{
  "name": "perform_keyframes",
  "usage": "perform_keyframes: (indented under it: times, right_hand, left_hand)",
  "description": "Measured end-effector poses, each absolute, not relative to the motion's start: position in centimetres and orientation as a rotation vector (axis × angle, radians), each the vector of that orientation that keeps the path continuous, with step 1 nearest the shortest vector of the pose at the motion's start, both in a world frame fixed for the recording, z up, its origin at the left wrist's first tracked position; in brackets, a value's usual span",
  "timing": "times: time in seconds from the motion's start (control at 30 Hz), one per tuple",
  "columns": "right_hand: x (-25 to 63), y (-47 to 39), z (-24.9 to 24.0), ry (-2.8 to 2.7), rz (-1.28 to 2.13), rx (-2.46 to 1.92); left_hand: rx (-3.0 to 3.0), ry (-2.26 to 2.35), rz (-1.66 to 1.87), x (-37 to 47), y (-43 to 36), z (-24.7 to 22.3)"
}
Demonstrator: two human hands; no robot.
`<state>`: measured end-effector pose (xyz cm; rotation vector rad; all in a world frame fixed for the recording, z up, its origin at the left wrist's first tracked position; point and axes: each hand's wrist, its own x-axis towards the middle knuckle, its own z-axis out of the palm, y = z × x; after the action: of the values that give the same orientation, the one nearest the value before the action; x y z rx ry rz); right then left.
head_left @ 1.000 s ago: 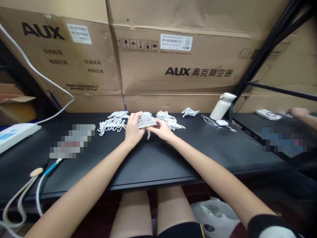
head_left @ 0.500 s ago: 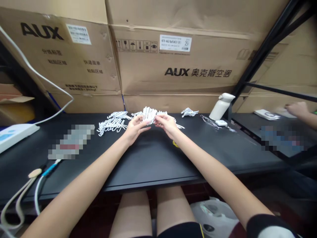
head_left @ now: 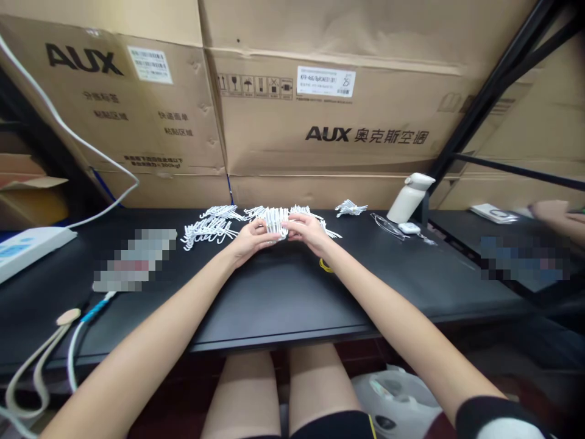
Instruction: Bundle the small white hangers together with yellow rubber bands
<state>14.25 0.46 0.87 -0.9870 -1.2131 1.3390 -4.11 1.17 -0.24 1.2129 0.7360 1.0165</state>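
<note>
Between my two hands is a bundle of white hooks (head_left: 276, 221), held just above the black table (head_left: 274, 292). My left hand (head_left: 250, 241) grips its left side, thumb in front. On the right side, the fingers of my right hand (head_left: 305, 231) are closed on the same bundle. Piles of white hooks (head_left: 208, 231) lie to the left of my hands, and more hooks (head_left: 304, 211) show behind them. A smaller bunch of hooks (head_left: 351, 208) rests farther right. Yellow bands (head_left: 326, 266) lie beside my right wrist.
A white bottle (head_left: 410, 198), a small white case (head_left: 408, 228) and a clear cord lie at the right. A blurred flat object (head_left: 134, 261), a cable and a power strip (head_left: 34, 247) are at the left. Cartons (head_left: 329, 110) stand behind. A person's arm (head_left: 555, 216) shows far right.
The held bundle has come down slightly toward the table, with both hands still on it. The view has shifted a little. At the far right, the other person's arm has moved.
</note>
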Motion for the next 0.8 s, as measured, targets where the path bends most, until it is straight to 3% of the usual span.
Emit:
perform_keyframes:
  times: [0.8]
  right_hand:
    - [13.80,-0.06,1.04,-1.341,1.235,-0.922]
  left_hand:
    - [1.280,0.864,1.040,-4.30,1.31,-0.08]
